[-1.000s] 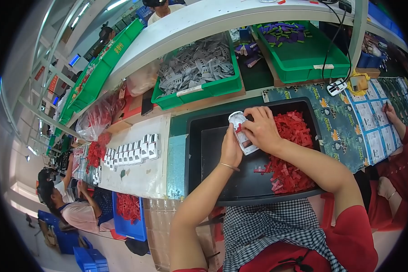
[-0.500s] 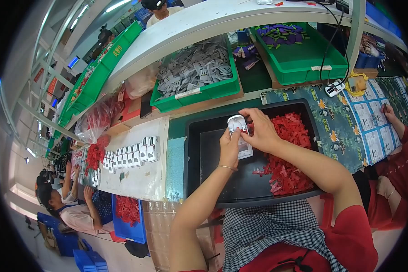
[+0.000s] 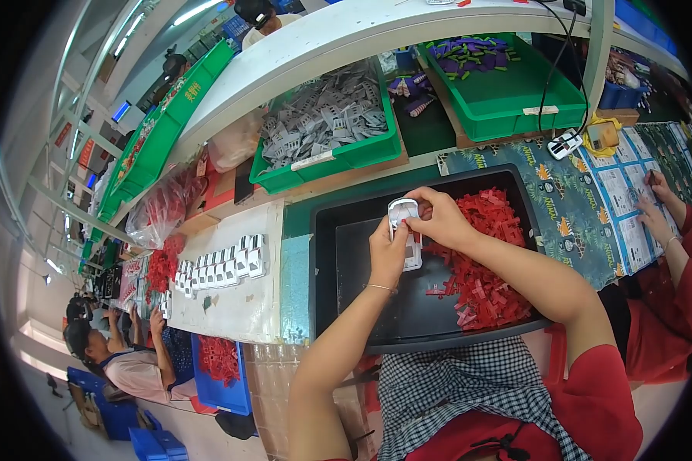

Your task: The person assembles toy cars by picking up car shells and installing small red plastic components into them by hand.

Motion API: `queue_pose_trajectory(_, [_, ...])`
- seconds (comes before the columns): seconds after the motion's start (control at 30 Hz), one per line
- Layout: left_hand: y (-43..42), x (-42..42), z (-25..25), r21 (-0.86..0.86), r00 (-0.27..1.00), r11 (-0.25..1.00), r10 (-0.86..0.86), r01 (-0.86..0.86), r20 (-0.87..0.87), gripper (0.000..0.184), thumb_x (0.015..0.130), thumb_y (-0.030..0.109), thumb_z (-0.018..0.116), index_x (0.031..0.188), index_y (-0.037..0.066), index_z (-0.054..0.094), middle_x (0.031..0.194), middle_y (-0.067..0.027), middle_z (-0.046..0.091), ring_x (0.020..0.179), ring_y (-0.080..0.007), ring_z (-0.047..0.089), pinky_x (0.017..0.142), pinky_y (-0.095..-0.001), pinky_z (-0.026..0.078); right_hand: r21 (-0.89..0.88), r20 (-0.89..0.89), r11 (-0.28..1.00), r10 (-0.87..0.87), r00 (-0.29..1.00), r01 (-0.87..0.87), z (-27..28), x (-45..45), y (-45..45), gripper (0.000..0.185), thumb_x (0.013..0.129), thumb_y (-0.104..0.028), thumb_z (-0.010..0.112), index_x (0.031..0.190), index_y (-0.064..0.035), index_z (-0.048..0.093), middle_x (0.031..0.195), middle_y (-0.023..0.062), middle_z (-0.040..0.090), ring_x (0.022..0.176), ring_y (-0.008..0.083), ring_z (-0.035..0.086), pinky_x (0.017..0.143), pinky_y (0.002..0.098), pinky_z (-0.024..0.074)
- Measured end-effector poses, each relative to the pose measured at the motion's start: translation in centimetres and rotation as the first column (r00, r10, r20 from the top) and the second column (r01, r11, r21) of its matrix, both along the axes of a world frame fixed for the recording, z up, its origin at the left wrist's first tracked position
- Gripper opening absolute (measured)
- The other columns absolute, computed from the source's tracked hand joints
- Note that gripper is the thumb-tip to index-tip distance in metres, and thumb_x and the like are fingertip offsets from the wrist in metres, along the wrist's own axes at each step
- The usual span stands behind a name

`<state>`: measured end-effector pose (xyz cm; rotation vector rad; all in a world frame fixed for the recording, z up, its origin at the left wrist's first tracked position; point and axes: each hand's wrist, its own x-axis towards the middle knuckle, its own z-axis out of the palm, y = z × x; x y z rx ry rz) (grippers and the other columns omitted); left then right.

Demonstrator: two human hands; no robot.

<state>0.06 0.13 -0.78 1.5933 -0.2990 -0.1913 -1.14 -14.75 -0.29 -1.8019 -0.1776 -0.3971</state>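
Note:
A white plastic toy car body (image 3: 414, 256) is held above the black tray (image 3: 350, 288). My left hand (image 3: 387, 252) grips its left side, with the thumb over it. My right hand (image 3: 440, 218) pinches the upper end from the right, its thumb and fingertips pressed at the opening. A bit of red shows inside the body near my fingertips, too small to make out. Beside my right forearm, red plastic parts (image 3: 490, 257) are heaped in the right half of the tray. To the left, a row of white car bodies (image 3: 221, 267) stands on a white board (image 3: 246, 311).
Green bins hold grey-white parts (image 3: 327, 115) and purple-green pieces (image 3: 469, 58) behind the tray. A white toy car (image 3: 565, 144) sits at the right near a black cable (image 3: 544, 100). A co-worker's hands (image 3: 657, 219) rest over printed sheets. A blue bin (image 3: 234, 392) stands lower left.
The car body has turned slightly in my hands, and my right fingers have shifted on its upper end. At the right, a co-worker's second hand has come over the sheets.

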Motion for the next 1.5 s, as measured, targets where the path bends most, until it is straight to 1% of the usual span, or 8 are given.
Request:
queue_pose_trajectory(0.7, [-0.2,0.4,-1.0,0.059,0.984,0.997,0.036,-0.047,0.172,0.017,0.086,0.011,0.054,0.095,-0.002,0.060,0.071,-0.0093,0.060,0.066,-0.0104,0.055,0.060,-0.0291,0.046,-0.057,0.026,0.994,-0.092,0.995,0.094,-0.9,-0.2,0.7,0.031,0.075,-0.003,0.068,0.103,0.0023,0.058,0.089,0.0075,0.062,0.076,0.0102,0.059,0.067,0.0249,0.0499])
queue_pose_trajectory(0.93, [4.2,1.1,6.3,-0.290,0.975,0.931,0.217,-0.223,-0.053,0.022,0.094,0.014,0.050,0.112,0.002,0.054,0.095,-0.0013,0.059,0.079,-0.0068,0.054,0.069,-0.0235,0.045,0.181,-0.038,0.983,0.026,0.999,-0.018,2.1,-1.4,0.9,0.042,0.081,-0.007,0.067,0.119,-0.0031,0.049,0.100,0.0071,0.053,0.076,0.0097,0.055,0.067,0.0225,0.0468])
queue_pose_trajectory(1.03, [10.1,3.2,7.8,-0.093,0.928,0.960,0.278,-0.263,0.247,0.046,0.095,0.023,0.045,0.136,0.001,0.037,0.118,-0.0110,0.050,0.106,-0.0184,0.048,0.093,-0.0309,0.037,0.235,-0.061,0.970,0.087,0.994,-0.070,3.3,-1.9,0.9,0.039,0.082,-0.003,0.064,0.119,-0.0038,0.049,0.102,0.0069,0.051,0.080,0.0083,0.053,0.066,0.0192,0.0447])
queue_pose_trajectory(1.17, [17.0,7.6,4.8,0.399,0.563,0.606,0.099,-0.688,0.820,0.059,0.088,0.014,0.056,0.137,-0.003,0.030,0.122,-0.0261,0.046,0.109,-0.0410,0.043,0.095,-0.0440,0.035,0.167,-0.053,0.978,0.134,0.990,-0.123,3.9,-2.5,1.5,0.039,0.081,-0.003,0.065,0.118,-0.0041,0.051,0.101,0.0042,0.051,0.085,0.0085,0.050,0.066,0.0202,0.0448])
queue_pose_trajectory(1.33, [23.4,11.5,-3.6,0.716,0.720,0.117,-0.014,-0.688,0.694,0.060,0.077,0.028,0.070,0.128,0.009,0.046,0.111,-0.0152,0.053,0.106,-0.0333,0.046,0.089,-0.0470,0.037,-0.168,0.003,0.977,0.133,0.991,-0.130,4.2,-3.1,2.4,0.036,0.073,0.003,0.067,0.106,-0.0059,0.055,0.099,0.0049,0.054,0.083,0.0146,0.054,0.069,0.0251,0.0462])
queue_pose_trajectory(1.4, [24.6,12.3,-5.5,0.752,0.759,0.108,0.056,-0.651,0.649,0.053,0.080,0.033,0.066,0.127,0.013,0.049,0.119,-0.0129,0.052,0.114,-0.0326,0.044,0.093,-0.0559,0.033,-0.300,0.075,0.948,0.136,0.988,-0.107,4.2,-3.2,2.7,0.037,0.071,0.003,0.068,0.104,-0.0061,0.055,0.099,0.0063,0.054,0.082,0.0164,0.055,0.070,0.0260,0.0462])
queue_pose_trajectory(1.47, [25.3,13.0,-6.7,0.586,0.586,-0.020,-0.041,-0.810,0.809,0.048,0.084,0.036,0.061,0.126,0.015,0.051,0.129,-0.0114,0.047,0.123,-0.0329,0.039,0.094,-0.0674,0.027,-0.370,0.095,0.920,0.178,0.980,-0.131,4.2,-3.2,2.9,0.035,0.071,0.004,0.067,0.102,-0.0056,0.055,0.097,0.0094,0.054,0.083,0.0233,0.056,0.073,0.0303,0.0472])
queue_pose_trajectory(1.5, [25.4,13.2,-7.0,0.669,0.670,0.046,0.059,-0.742,0.740,0.047,0.086,0.036,0.057,0.126,0.014,0.050,0.137,-0.0099,0.041,0.131,-0.0326,0.032,0.094,-0.0744,0.021,-0.400,0.107,0.905,0.203,0.973,-0.145,4.0,-3.2,2.9,0.033,0.071,0.004,0.066,0.101,-0.0054,0.055,0.096,0.0104,0.054,0.084,0.0258,0.056,0.075,0.0322,0.0475])
